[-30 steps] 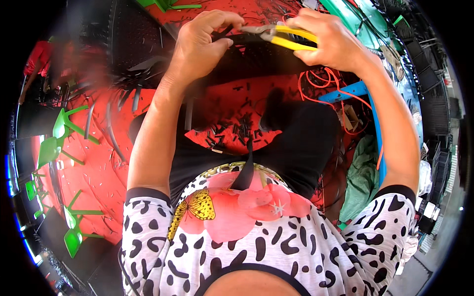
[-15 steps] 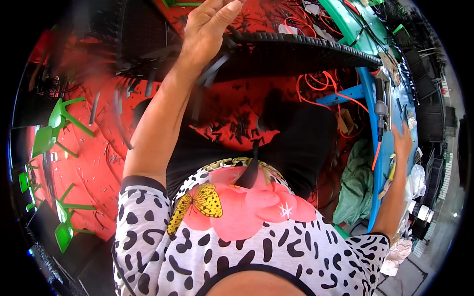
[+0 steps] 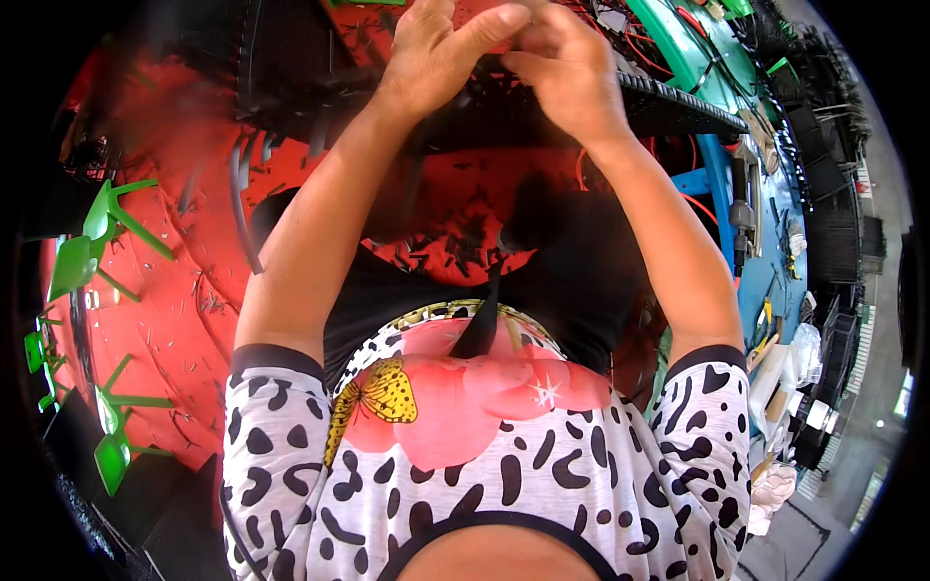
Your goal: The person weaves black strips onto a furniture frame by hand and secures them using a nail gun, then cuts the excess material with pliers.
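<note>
Both my hands are together at the upper edge, above a black woven panel [image 3: 678, 105]. My left hand [image 3: 431, 58] stretches its thumb out toward the right fingertips. Its other fingers stand apart from the thumb and are partly cut off by the picture edge. My right hand [image 3: 576, 82] has its fingers bent in and pressed together beside the left thumb. Something small may be between them, too blurred and cut off to name. Under the hands, the near side of the panel lies in dark shadow above my knees.
Black offcuts [image 3: 450, 254] litter the red floor covering [image 3: 218, 320]. Small green chairs [image 3: 82, 261] stand at the left. On the right, a blue bench [image 3: 790, 261] carries a dark power tool [image 3: 742, 215] and plastic bags [image 3: 804, 353]. A green surface [image 3: 683, 48] lies at the upper right.
My right hand has left the blue bench and come up beside the left hand over the panel. My left hand has moved slightly right.
</note>
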The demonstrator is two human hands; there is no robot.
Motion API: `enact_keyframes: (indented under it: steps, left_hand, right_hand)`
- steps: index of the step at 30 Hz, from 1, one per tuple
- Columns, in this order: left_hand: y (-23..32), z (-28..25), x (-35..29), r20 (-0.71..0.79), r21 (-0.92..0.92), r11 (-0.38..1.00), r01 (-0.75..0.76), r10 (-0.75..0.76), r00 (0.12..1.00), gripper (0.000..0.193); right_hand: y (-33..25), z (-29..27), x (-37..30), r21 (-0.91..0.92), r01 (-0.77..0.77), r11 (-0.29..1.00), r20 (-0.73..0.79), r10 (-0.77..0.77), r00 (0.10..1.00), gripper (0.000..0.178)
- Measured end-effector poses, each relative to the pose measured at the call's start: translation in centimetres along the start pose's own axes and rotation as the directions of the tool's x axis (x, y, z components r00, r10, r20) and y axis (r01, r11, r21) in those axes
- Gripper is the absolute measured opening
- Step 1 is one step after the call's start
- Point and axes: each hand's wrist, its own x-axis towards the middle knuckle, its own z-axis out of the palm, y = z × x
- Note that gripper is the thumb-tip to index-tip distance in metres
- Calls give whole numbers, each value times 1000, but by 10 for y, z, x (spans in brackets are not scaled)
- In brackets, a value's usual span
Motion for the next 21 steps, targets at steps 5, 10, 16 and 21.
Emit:
enact_keyframes:
  steps: [5,10,16,21]
  left_hand:
    - [10,5,6,105,265,964,27,-57,993,44]
    - [25,-2,6,397,204,978,41,-120,910,14]
    - [8,12,-18,403,547,796,-259,20,915,17]
    - [16,9,-24,396,589,769,-248,-8,918,31]
  right_hand:
    - [46,-15,-11,225,-33,974,39,25,999,17]
    - [41,-7,-16,432,-46,901,6,48,999,5]
    - [28,-9,-26,631,-207,747,17,253,967,7]
    - [19,-15,-27,652,-273,708,36,330,943,6]
